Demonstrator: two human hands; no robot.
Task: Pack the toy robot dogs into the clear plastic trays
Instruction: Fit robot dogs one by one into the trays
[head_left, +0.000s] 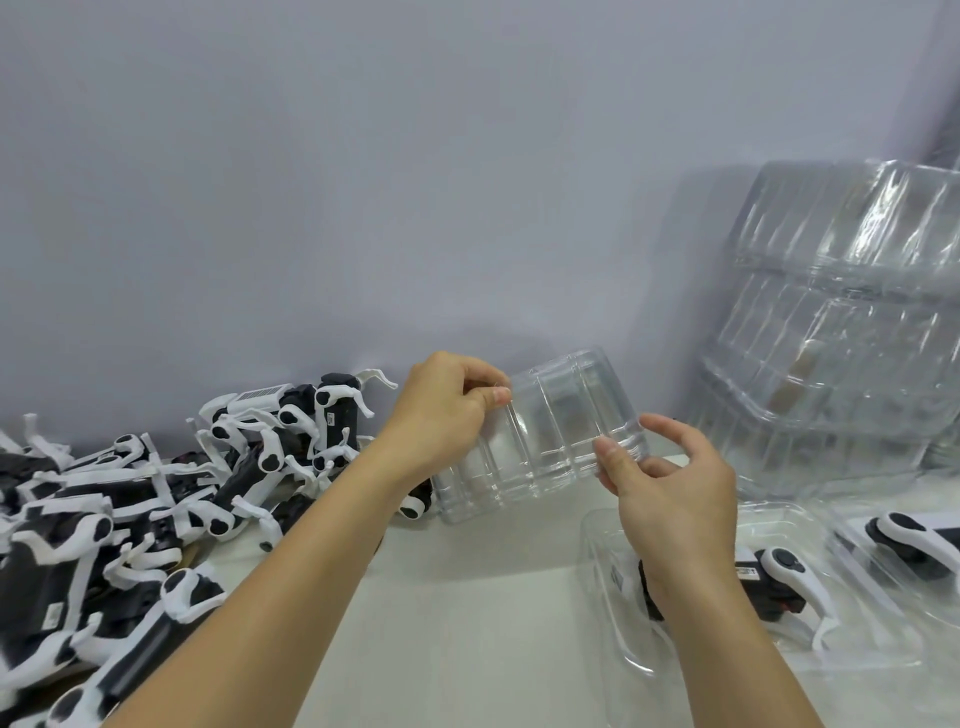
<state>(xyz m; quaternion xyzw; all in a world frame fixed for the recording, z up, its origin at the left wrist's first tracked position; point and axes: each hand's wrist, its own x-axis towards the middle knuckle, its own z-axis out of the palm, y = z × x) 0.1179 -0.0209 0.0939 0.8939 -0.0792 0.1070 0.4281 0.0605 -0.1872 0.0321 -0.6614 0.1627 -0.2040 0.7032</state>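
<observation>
A heap of black-and-white toy robot dogs (130, 499) lies at the left on the desk. One empty clear plastic tray (540, 441) is tilted above the desk. At the right, a tray (779, 587) holds a dog (784, 577), with stacked trays (841, 322) behind.

dog pile (130, 509) on table (467, 623) at my left | tray (540, 441) between my left hand (441, 410) and right hand (670, 483), above table | packed tray (779, 587) under my right wrist | tray stack (841, 322) behind, against wall (363, 182)
</observation>
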